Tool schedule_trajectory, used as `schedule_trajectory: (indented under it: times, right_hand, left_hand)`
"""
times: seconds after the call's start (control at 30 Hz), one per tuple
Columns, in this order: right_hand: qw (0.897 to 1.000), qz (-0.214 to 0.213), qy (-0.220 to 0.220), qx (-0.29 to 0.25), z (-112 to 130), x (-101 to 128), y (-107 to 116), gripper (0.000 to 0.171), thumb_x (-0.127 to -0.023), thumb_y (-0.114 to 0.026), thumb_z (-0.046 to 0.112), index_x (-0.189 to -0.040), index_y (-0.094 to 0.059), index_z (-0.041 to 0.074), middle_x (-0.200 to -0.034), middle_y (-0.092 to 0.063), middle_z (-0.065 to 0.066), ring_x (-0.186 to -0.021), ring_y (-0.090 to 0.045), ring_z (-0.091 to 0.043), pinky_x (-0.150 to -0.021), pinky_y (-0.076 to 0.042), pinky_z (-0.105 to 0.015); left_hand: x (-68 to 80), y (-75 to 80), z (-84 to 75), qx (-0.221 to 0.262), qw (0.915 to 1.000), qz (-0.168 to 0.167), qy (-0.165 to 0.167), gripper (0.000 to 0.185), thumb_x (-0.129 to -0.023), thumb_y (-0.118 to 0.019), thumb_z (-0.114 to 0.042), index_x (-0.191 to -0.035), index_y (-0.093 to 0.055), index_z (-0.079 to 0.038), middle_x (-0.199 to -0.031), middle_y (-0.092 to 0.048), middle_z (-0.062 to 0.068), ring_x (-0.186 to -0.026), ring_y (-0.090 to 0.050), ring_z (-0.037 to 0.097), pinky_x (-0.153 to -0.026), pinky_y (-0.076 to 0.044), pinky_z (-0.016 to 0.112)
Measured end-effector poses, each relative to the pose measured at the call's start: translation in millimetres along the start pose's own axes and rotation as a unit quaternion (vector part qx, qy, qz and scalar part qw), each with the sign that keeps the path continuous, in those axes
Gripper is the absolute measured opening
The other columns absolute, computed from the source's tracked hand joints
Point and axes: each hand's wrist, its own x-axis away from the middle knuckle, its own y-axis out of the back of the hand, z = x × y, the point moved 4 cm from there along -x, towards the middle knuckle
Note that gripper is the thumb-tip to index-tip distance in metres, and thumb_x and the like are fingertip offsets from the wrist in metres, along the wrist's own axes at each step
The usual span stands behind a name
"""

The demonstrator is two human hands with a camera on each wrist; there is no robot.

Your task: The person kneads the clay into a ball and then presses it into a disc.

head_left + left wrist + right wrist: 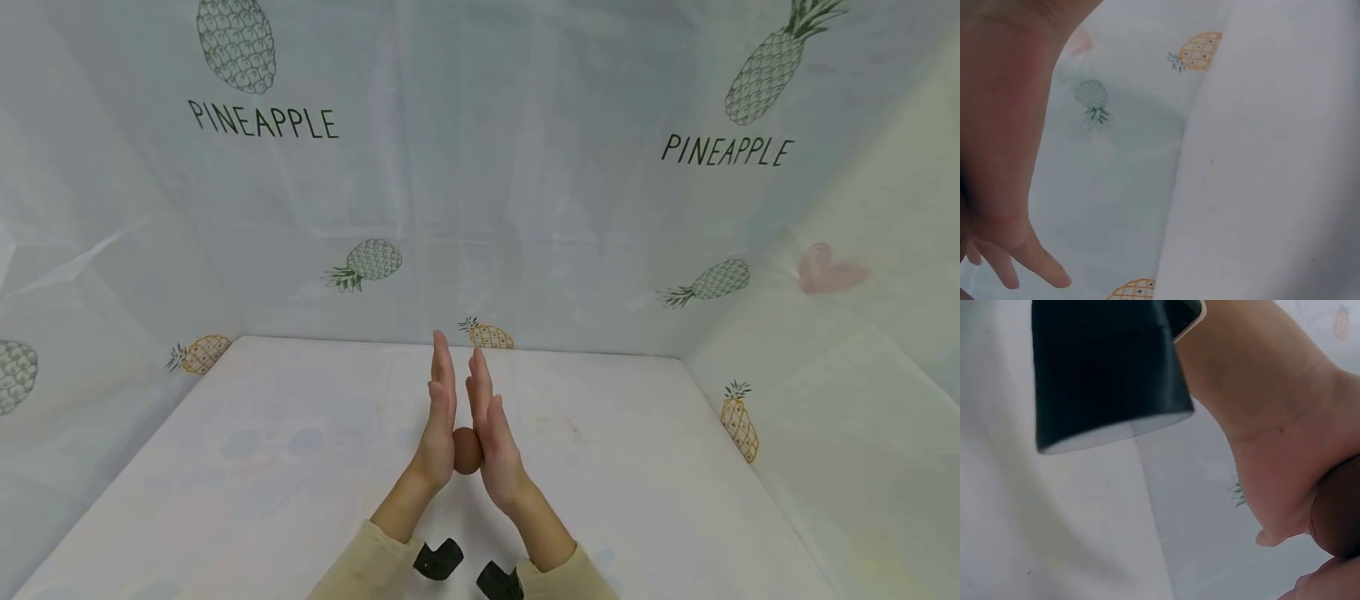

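Pressing from both sides, the left hand and the right hand stand upright with flat palms facing each other and the fingers straight, pointing away from the person. Between the heels of the two palms sits a small brown ball; it touches both hands and seems to hang just above the white table, though I cannot tell for sure whether it touches the surface. In my judgement the palms are kept flat and close so that the ball is squeezed and carried by pressure alone, without any finger curling round it. The right wrist view shows the same ball against the base of the left hand.

Nearer to the person than the ball, the beige sleeves end at the wrists, and a black camera mount is worn on each wrist.

Beyond the ball, the table meets a pale sheet wall printed with pineapples. Just behind the fingertips there is a small orange pineapple. High above the ball, to the left, the word "PINEAPPLE" is written under a grey fruit drawing, and the same word appears high to the right. A faint pink heart shape is seen on the right side wall.
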Motion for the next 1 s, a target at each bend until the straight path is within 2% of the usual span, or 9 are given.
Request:
schedule_trajectory:
  times: [0.17, 0.33, 0.57, 0.73, 0.83, 1.0]
  right_hand:
    - [1.000, -0.011, 0.015, 0.001, 2.5, 0.1, 4.7, 0.066, -0.110, 0.004, 0.057, -0.171, 0.012, 0.030, -0.177, 0.015, 0.007, -0.163, 0.013, -0.031, -0.125, 0.014, -0.064]
    - [0.999, -0.034, 0.022, -0.006, 4.5, 0.2, 13.4, 0.066, -0.111, 0.003, 0.057, -0.171, 0.009, 0.031, -0.177, 0.015, 0.011, -0.164, 0.012, -0.030, -0.125, 0.015, -0.063]
    - [0.998, -0.048, 0.033, -0.005, 5.6, -1.2, 21.7, 0.065, -0.111, 0.003, 0.054, -0.171, 0.009, 0.029, -0.176, 0.014, 0.015, -0.164, 0.011, -0.030, -0.127, 0.013, -0.061]
    - [0.997, -0.068, 0.024, -0.020, 2.9, -1.1, 25.6, 0.065, -0.111, -0.002, 0.059, -0.171, 0.006, 0.035, -0.177, 0.009, 0.014, -0.164, 0.008, -0.030, -0.127, 0.011, -0.061]
    - [0.997, -0.066, 0.018, -0.023, 0.8, -1.0, 24.9, 0.064, -0.111, -0.002, 0.057, -0.171, 0.007, 0.036, -0.177, 0.009, 0.012, -0.164, 0.007, -0.030, -0.127, 0.011, -0.062]
    - [0.998, -0.050, 0.012, -0.025, -2.4, -1.4, 19.7, 0.065, -0.112, 0.000, 0.055, -0.171, 0.011, 0.030, -0.177, 0.011, 0.012, -0.164, 0.008, -0.030, -0.127, 0.011, -0.063]
  left_hand:
    - [1.9, -5.2, 1.6, -0.002, 0.9998, 0.013, 0.013, 0.068, -0.107, 0.001, -0.068, -0.168, 0.014, -0.042, -0.174, 0.021, -0.018, -0.160, 0.023, 0.011, -0.122, 0.019, 0.068]
    - [4.9, -13.2, 3.0, -0.006, 0.9994, 0.032, 0.016, 0.067, -0.108, 0.003, -0.065, -0.168, 0.014, -0.039, -0.175, 0.021, -0.015, -0.160, 0.024, 0.012, -0.121, 0.023, 0.065]
    - [8.1, -19.9, 3.5, -0.002, 0.9992, 0.038, 0.008, 0.063, -0.110, 0.004, -0.058, -0.169, 0.012, -0.038, -0.176, 0.019, -0.013, -0.161, 0.023, 0.014, -0.120, 0.024, 0.064]
    - [9.2, -23.2, 2.5, -0.003, 0.9987, 0.050, -0.009, 0.061, -0.112, 0.003, -0.052, -0.169, 0.013, -0.035, -0.176, 0.020, -0.011, -0.161, 0.023, 0.013, -0.120, 0.025, 0.063]
    - [9.7, -23.1, 0.5, -0.009, 0.9986, 0.050, -0.018, 0.062, -0.112, 0.002, -0.054, -0.169, 0.013, -0.034, -0.177, 0.019, -0.010, -0.161, 0.022, 0.013, -0.120, 0.025, 0.062]
    - [8.7, -19.7, -3.9, -0.027, 0.9988, 0.035, -0.021, 0.064, -0.111, 0.000, -0.058, -0.170, 0.011, -0.036, -0.177, 0.016, -0.013, -0.162, 0.019, 0.013, -0.122, 0.023, 0.062]
